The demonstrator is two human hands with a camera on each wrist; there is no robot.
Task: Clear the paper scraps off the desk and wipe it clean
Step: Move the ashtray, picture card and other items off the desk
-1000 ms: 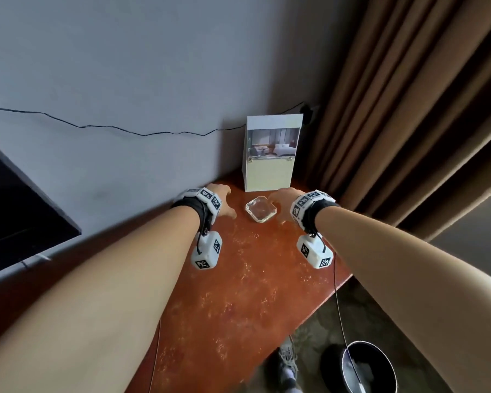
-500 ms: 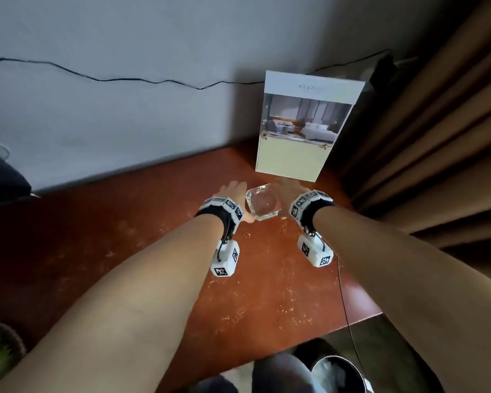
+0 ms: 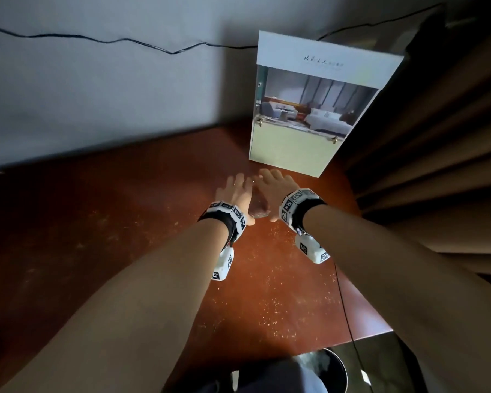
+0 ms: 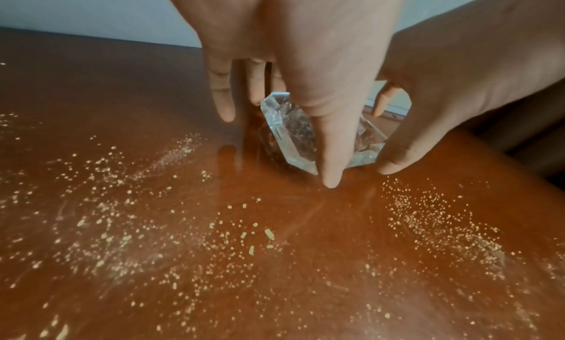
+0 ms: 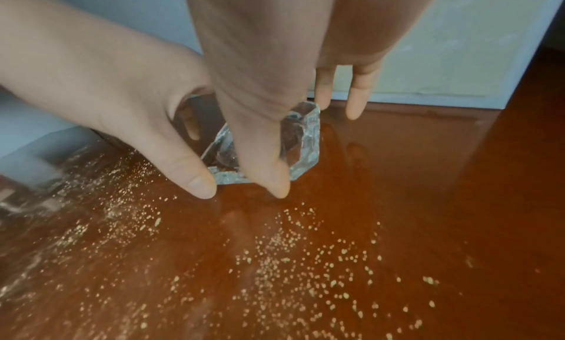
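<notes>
A clear faceted glass ashtray (image 3: 258, 207) sits on the red-brown desk (image 3: 125, 222), just in front of a standing picture card. My left hand (image 3: 243, 198) and right hand (image 3: 272, 194) enclose it from both sides. In the left wrist view the ashtray (image 4: 293, 130) lies between my left thumb (image 4: 330, 171) and the fingers (image 4: 224, 99) behind it. The right wrist view shows both thumbs at the near edge of the ashtray (image 5: 305, 149). Tiny pale paper scraps (image 4: 244, 236) are scattered over the desk in front of the hands.
The picture card (image 3: 309, 109) stands against the grey wall at the desk's back right corner. Brown curtains (image 3: 437, 165) hang to the right. A dark bin (image 3: 328, 367) stands on the floor below the desk's front edge. A thin cable (image 3: 345, 307) hangs from my right wrist.
Both hands have closed in on the ashtray from either side and now cover most of it. The head view has moved closer and tipped down.
</notes>
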